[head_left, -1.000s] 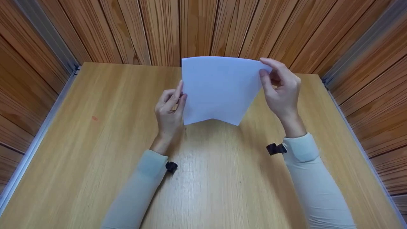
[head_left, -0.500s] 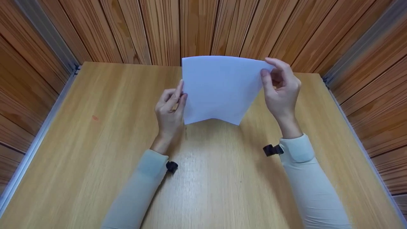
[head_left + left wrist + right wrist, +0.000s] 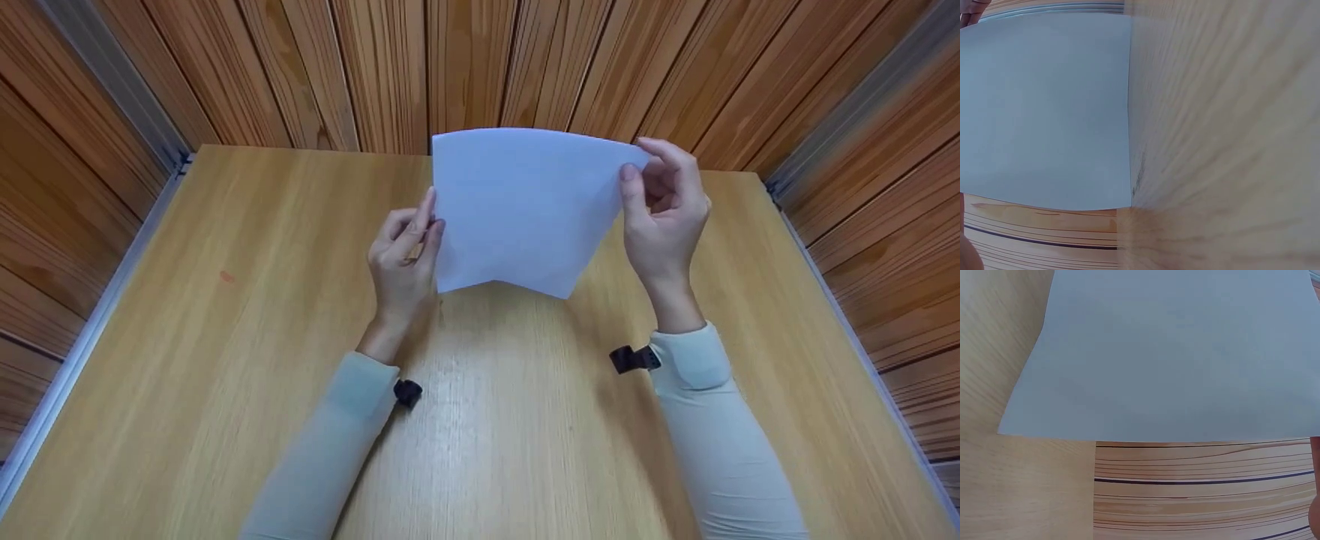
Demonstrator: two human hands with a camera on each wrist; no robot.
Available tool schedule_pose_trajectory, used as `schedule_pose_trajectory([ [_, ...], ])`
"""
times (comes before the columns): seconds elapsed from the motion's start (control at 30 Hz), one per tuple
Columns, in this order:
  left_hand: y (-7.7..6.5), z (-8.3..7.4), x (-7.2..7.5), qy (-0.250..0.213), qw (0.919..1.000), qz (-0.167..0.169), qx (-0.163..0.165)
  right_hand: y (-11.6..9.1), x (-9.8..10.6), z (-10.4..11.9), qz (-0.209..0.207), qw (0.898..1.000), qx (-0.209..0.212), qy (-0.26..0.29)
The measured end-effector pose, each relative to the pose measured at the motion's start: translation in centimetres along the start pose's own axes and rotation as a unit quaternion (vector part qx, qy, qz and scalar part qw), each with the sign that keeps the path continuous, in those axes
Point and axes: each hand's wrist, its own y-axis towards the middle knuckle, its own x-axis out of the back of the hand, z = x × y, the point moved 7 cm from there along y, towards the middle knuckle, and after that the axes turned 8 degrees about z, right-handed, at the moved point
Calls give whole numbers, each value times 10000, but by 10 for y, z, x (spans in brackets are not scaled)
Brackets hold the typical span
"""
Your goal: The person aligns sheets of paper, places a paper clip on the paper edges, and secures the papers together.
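A sheet of white paper [image 3: 525, 210] stands upright and bowed between both hands in the head view, its lower edge bent at the middle. My left hand [image 3: 405, 251] pinches its left edge between thumb and fingers. At the upper right corner, my right hand [image 3: 664, 210] pinches the sheet with the thumb in front. The blank paper [image 3: 1044, 112] fills much of the left wrist view, its lower edge right at the table surface. In the right wrist view the paper [image 3: 1168, 360] spans the top, with only a bit of the hand at the right border.
The wooden table [image 3: 495, 420] lies under both forearms, with a small orange mark [image 3: 226, 277] on its left part. Wood-plank walls [image 3: 465, 67] rise at the back and sides, with metal strips along the side edges. Each wrist bears a small black camera [image 3: 634, 359].
My right hand has shifted slightly right with the paper's upper corner, while its forearm has swung a little left. The sheet spreads slightly wider. My left hand stays nearly in place.
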Motion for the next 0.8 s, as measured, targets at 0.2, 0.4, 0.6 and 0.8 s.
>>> schedule_pose_trajectory([
  [0.2,0,0,0,-44,9999,33,99,-2,0,-1,-161,9998,-23,88],
  [0.4,0,1,-1,-134,9998,27,127,-6,0,-5,-314,9994,-127,101],
  [0.6,1,0,-2,-111,9999,66,71,-9,-1,-8,-268,9994,-130,173],
  [0.8,1,-1,-1,-67,9999,103,97,-13,-3,-10,-224,9993,-80,295],
])
